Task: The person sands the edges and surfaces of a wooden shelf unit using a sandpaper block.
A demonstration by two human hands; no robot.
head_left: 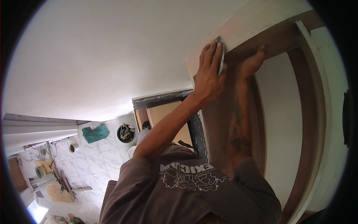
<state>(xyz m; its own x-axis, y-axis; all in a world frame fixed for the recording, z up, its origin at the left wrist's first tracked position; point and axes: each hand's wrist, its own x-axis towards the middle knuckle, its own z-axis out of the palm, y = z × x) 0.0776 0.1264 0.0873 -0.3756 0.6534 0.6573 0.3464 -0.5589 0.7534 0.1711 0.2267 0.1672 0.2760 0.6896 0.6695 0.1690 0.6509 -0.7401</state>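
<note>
My left hand (209, 71) is closed over a thin grey pad (221, 56) that looks like folded sandpaper. It presses the pad to the pale, pinkish patched strip of wall (238, 31) beside a brown wooden frame (278, 36). My right hand (253, 64), slightly blurred, lies against the brown wood to the right of it. One of its digits is stretched out, and the other fingers are mostly hidden. I see nothing held in it.
Below on the left, a dark bucket of rags or tools (126, 133) and a green cloth (95, 133) lie on the tiled floor (84, 162). Tape rolls (40, 171) and wood pieces (66, 183) are farther left. Dark, paint-worn framing (197, 130) stands beside my body.
</note>
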